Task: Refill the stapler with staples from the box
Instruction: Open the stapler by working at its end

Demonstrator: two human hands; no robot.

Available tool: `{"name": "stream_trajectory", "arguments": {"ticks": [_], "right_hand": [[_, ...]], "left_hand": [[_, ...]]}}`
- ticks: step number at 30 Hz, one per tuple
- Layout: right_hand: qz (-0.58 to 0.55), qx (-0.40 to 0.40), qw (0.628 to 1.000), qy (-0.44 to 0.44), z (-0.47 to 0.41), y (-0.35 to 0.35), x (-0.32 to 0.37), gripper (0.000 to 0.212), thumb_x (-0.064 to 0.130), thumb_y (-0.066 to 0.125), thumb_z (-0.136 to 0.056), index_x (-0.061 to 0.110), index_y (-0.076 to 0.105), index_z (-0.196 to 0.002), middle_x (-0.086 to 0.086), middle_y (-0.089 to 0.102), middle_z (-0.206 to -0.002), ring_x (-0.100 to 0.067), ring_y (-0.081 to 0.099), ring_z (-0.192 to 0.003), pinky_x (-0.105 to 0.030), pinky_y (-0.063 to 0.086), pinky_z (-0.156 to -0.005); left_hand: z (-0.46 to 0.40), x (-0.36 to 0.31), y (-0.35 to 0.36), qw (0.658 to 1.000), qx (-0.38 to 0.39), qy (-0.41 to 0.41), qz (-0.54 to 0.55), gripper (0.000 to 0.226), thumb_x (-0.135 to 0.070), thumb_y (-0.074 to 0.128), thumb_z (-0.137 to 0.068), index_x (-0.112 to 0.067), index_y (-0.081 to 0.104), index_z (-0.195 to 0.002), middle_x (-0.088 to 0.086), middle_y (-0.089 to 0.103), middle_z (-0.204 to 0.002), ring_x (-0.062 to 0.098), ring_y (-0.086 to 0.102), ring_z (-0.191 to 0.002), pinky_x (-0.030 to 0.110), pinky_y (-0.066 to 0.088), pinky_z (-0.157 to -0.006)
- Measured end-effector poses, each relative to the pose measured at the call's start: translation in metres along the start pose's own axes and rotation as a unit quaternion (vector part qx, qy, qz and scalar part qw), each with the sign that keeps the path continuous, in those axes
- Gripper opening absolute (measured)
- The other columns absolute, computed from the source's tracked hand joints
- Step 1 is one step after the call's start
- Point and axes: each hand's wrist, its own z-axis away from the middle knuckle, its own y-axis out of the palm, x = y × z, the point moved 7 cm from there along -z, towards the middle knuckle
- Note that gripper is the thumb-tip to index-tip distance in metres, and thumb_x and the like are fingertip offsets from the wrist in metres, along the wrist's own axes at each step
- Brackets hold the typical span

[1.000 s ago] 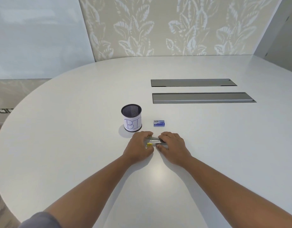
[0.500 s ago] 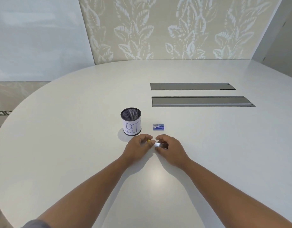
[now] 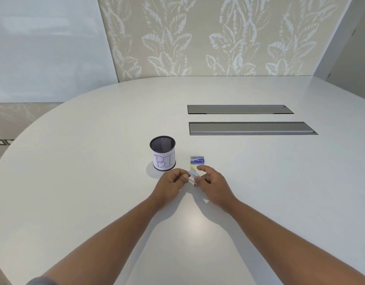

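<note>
A small silver stapler (image 3: 193,174) with a yellow tip is held between both hands just above the white table (image 3: 95,182), tilted with the yellow end pointing away. My left hand (image 3: 170,185) pinches its near left side. My right hand (image 3: 212,183) grips its near right end, the index finger stretched out above it. Whether the stapler is opened is too small to tell. The small blue staple box (image 3: 198,160) lies closed on the table just beyond the hands.
A black mesh pen cup (image 3: 162,153) with a white paper label stands left of the staple box. Two long grey cable hatches (image 3: 251,128) are set into the table farther back right. A leaf-patterned wall rises behind the table.
The stapler went from lying flat under both hands to being lifted and tilted, yellow tip now pointing away. My right index finger has opened out. The head view shifted slightly.
</note>
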Motion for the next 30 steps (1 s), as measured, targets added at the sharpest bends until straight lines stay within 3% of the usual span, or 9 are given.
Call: {"name": "stream_trajectory", "arguments": {"ticks": [4,6,9,12,16,18,21,25,30], "right_hand": [[-0.079,0.027,0.996,0.016,-0.006,0.009,0.005,0.017,0.027,0.06,-0.1,0.033,0.068,-0.115,0.006,0.062,-0.079,-0.011,0.053,-0.063,-0.028,0.048,-0.056],[-0.083,0.029,0.996,0.01,-0.005,0.012,0.004,0.019,0.026,0.057,-0.102,0.04,0.069,-0.105,0.006,0.059,-0.075,-0.011,0.05,-0.063,-0.025,0.045,-0.053],[-0.093,0.023,0.995,0.014,-0.003,0.012,0.001,0.021,0.026,0.056,-0.102,0.041,0.067,-0.111,0.014,0.062,-0.071,-0.004,0.054,-0.061,-0.02,0.046,-0.051],[-0.09,0.032,0.995,0.008,-0.002,0.013,0.001,0.025,0.024,0.057,-0.102,0.046,0.063,-0.112,0.018,0.059,-0.066,-0.004,0.054,-0.061,-0.025,0.047,-0.055],[-0.106,0.042,0.993,0.013,-0.003,0.014,0.0,0.033,0.016,0.061,-0.1,0.026,0.06,-0.131,0.014,0.061,-0.068,-0.007,0.056,-0.061,-0.023,0.047,-0.055],[-0.114,0.045,0.992,0.013,-0.004,0.013,0.0,0.038,0.014,0.064,-0.098,0.022,0.058,-0.134,0.004,0.063,-0.077,-0.014,0.057,-0.065,-0.027,0.047,-0.055],[-0.133,0.052,0.99,0.011,-0.004,0.012,0.001,0.038,0.013,0.067,-0.096,0.025,0.058,-0.131,-0.007,0.062,-0.085,-0.021,0.057,-0.066,-0.028,0.046,-0.049],[-0.146,0.05,0.988,0.002,-0.005,0.01,0.002,0.033,0.012,0.068,-0.095,0.025,0.057,-0.123,-0.007,0.066,-0.084,-0.015,0.059,-0.058,-0.026,0.046,-0.045],[-0.149,0.044,0.988,-0.006,-0.004,0.009,0.002,0.031,0.012,0.07,-0.094,0.025,0.057,-0.12,-0.004,0.066,-0.081,-0.013,0.058,-0.058,-0.026,0.047,-0.044]], "left_hand": [[-0.001,-0.002,0.002,1.0,0.0,0.002,-0.004,0.019,-0.026,0.059,-0.1,-0.026,0.07,-0.085,-0.009,0.07,-0.08,0.004,0.056,-0.067,0.023,0.045,-0.074],[0.0,-0.002,0.002,1.0,-0.003,0.004,-0.004,0.02,-0.026,0.059,-0.1,-0.027,0.07,-0.084,-0.009,0.07,-0.08,0.004,0.057,-0.067,0.023,0.045,-0.074],[-0.001,-0.001,0.002,1.0,-0.003,0.001,-0.001,0.016,-0.025,0.059,-0.101,-0.024,0.072,-0.092,-0.01,0.07,-0.079,0.003,0.058,-0.07,0.021,0.047,-0.075],[-0.002,-0.001,0.002,1.0,-0.003,-0.011,0.017,0.016,-0.022,0.058,-0.101,-0.022,0.073,-0.098,-0.011,0.07,-0.079,0.006,0.059,-0.076,0.021,0.046,-0.078],[-0.004,-0.001,0.0,0.997,-0.015,-0.03,0.065,0.016,-0.022,0.059,-0.1,-0.023,0.075,-0.098,-0.01,0.071,-0.08,0.007,0.062,-0.08,0.026,0.047,-0.081],[-0.004,-0.001,0.0,0.996,-0.027,-0.035,0.077,0.015,-0.023,0.06,-0.1,-0.022,0.076,-0.099,-0.012,0.071,-0.077,0.004,0.062,-0.077,0.024,0.048,-0.08],[-0.007,-0.002,0.001,0.995,-0.042,-0.048,0.082,0.016,-0.025,0.061,-0.099,-0.019,0.075,-0.101,-0.014,0.07,-0.074,0.004,0.06,-0.072,0.022,0.047,-0.072],[-0.009,-0.003,0.008,0.99,-0.037,-0.083,0.109,0.017,-0.021,0.06,-0.098,-0.014,0.073,-0.105,-0.01,0.068,-0.071,0.004,0.058,-0.064,0.013,0.046,-0.057],[-0.01,-0.008,0.027,0.964,0.003,-0.12,0.239,0.015,-0.01,0.055,-0.098,-0.005,0.068,-0.102,0.008,0.073,-0.084,0.017,0.067,-0.07,0.028,0.059,-0.071]]}}
